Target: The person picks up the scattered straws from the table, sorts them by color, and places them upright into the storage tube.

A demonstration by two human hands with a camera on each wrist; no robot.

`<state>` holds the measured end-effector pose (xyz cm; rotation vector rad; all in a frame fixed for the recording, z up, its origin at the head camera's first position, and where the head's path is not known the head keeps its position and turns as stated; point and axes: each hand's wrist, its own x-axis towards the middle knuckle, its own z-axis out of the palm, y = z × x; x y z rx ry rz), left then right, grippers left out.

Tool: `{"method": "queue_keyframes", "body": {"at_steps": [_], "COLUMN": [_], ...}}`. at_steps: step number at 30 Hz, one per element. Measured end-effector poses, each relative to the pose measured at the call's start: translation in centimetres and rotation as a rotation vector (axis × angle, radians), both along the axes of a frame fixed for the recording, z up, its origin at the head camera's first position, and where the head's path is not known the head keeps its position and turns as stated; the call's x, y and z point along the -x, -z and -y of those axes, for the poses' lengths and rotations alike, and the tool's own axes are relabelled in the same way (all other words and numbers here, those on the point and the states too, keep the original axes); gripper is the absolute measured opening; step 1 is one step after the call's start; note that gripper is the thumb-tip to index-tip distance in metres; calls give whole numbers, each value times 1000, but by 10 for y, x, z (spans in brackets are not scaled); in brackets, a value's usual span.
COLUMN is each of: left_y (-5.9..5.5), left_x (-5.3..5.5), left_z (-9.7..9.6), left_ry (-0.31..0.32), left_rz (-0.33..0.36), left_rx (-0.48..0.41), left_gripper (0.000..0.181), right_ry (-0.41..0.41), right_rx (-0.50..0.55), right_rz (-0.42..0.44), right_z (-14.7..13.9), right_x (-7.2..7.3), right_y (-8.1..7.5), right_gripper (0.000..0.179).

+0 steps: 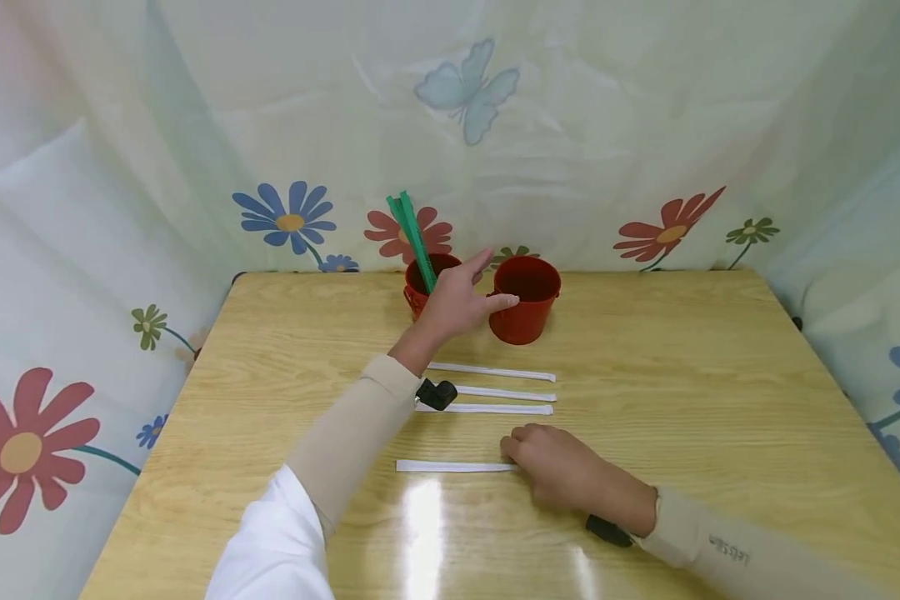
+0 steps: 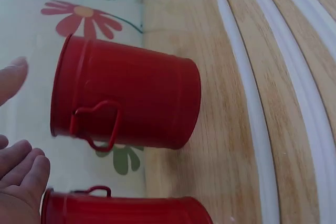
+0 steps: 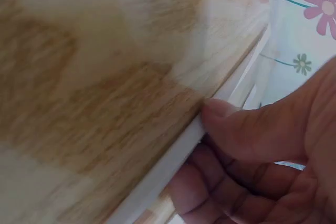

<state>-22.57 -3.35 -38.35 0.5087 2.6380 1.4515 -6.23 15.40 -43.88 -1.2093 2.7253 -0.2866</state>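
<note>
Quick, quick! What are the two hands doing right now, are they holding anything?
Left hand: open, holding nothing, near the red buckets.
Right hand: closed, pinching the nearest white strip.

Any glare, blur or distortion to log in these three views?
Head: bright glare patches on the table, below the nearest white strip. Left wrist: scene turned sideways, so the upright red buckets seem to lie down; the other white strips look bowed, though straight in the head view. Right wrist: hazy, wood grain smeared.
</note>
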Motion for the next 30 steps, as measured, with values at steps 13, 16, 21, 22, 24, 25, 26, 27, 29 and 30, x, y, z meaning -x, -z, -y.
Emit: {"method": "queue_keyframes", "body": {"at_steps": [13,16,21,22,24,25,26,27,29,30], "left_y": [-1,-2,-1,-1,-1,-1,-1,-1,-1,-1], "left_x": [4,6,9,9,10,11,12,12,12,13], "left_z": [-9,-11,-14,-15,-17,-18,-18,-19,-21,-22], "left_ry": [43,49,57,58,59,58,60,58,49,43], "left_rz": [22,28,22,17,11,10,14,19,20,17], "left_rx": [106,130,151,151,151,150,153,153,144,140], "left_gripper": [89,89,90,90,90,91,92,92,93,93], "right_ry": [-109,-139,-170,-168,-157,-153,-152,-151,-147,-142], "right_rx": [-164,-158,-114,-87,-8,44,99,156,261,307], "right_rz": [-165,-176,-160,-145,-123,-121,-124,-128,-151,-164], "right_z": [-15,-28,-46,-49,-55,-57,-59,-61,-63,-64], "right_x": [-7,-5,0,1,4,6,8,10,15,17], "right_y": [-1,-3,-11,-14,-19,-21,-23,-25,-28,-29], "right_gripper": [19,22,36,39,40,41,41,42,42,42]}}
